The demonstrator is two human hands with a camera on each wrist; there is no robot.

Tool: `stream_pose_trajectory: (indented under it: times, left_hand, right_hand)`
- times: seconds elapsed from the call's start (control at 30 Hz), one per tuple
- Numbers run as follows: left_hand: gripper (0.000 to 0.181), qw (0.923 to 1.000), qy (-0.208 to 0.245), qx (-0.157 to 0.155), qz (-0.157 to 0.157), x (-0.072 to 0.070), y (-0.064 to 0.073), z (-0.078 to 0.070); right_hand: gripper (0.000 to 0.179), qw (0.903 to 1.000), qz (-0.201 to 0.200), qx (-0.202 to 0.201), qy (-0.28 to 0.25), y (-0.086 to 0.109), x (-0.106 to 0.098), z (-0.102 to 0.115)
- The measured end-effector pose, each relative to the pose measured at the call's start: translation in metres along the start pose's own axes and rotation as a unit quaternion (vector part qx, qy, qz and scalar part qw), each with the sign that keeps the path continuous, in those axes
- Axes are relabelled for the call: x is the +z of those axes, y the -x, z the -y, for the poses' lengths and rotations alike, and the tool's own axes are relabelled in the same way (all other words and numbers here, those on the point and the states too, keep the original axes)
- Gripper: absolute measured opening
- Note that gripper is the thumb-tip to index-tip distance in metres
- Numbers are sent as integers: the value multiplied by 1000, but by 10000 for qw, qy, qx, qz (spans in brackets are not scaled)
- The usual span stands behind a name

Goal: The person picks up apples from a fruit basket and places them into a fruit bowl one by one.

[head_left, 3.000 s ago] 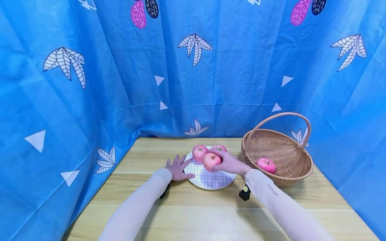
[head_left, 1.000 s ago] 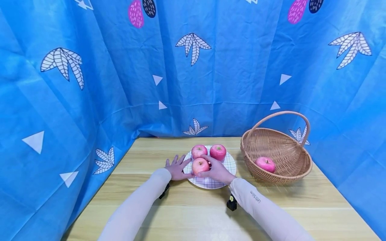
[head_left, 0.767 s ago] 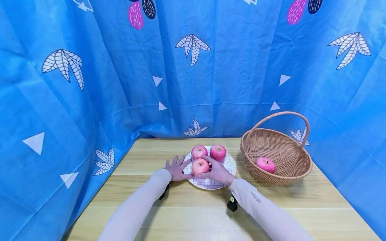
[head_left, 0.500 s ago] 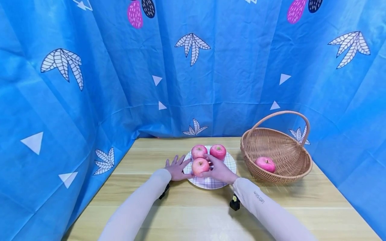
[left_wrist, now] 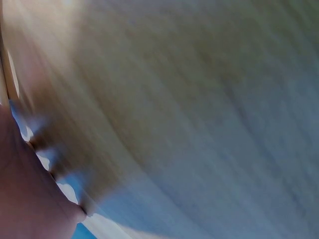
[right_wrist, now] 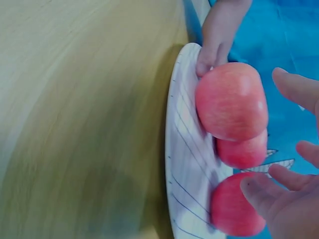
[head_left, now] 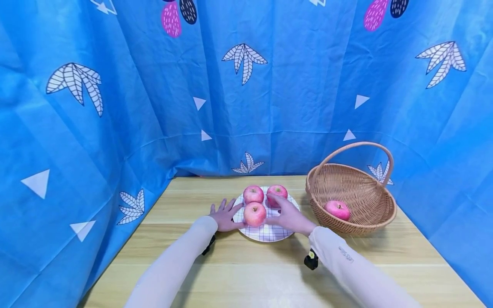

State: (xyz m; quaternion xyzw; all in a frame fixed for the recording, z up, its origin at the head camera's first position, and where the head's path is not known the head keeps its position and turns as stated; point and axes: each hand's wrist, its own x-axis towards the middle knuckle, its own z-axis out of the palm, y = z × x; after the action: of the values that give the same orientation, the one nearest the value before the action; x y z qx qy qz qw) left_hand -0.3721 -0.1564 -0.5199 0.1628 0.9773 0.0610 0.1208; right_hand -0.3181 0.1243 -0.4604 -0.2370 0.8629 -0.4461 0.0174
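Note:
Three pink-red apples sit on a white plate (head_left: 265,234) with a checked pattern: the front apple (head_left: 254,214), the back-left apple (head_left: 253,193) and the back-right apple (head_left: 277,191). My left hand (head_left: 226,218) lies with fingers spread at the plate's left edge, thumb pointing at the front apple. Its wrist view shows only part of the hand (left_wrist: 32,199) over blurred wood. To the right of the front apple, my right hand (head_left: 289,216) hovers with parted fingers, holding nothing. The right wrist view shows a gap between this hand (right_wrist: 294,199) and the front apple (right_wrist: 232,102).
A brown wicker basket (head_left: 363,192) with an arched handle stands to the right of the plate, holding one apple (head_left: 337,210). Everything rests on a pale wooden table (head_left: 246,273). Blue patterned cloth (head_left: 292,98) hangs at the back and both sides.
My right hand brought an apple down and left onto the plate's front-left part, then let go and drew back to the right. My left hand has stayed at the plate's edge.

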Motion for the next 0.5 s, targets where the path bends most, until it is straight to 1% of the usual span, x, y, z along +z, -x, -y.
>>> stream_pose_trajectory:
  times: [0.1,0.23,0.5]
  left_hand:
    - [101,10000,10,48,-77,-2,4,-3]
    - [100,10000,-19,16,-40,-3,5,-4]
    - [103,9999,13,-28,107,0,-1,0]
  right_hand:
    - [94,9996,-68,6,258,5,-8,5]
    - [94,9994,-60,26,345,12,-20,12]
    - [91,9984,12,-239,510,26,-44,24]
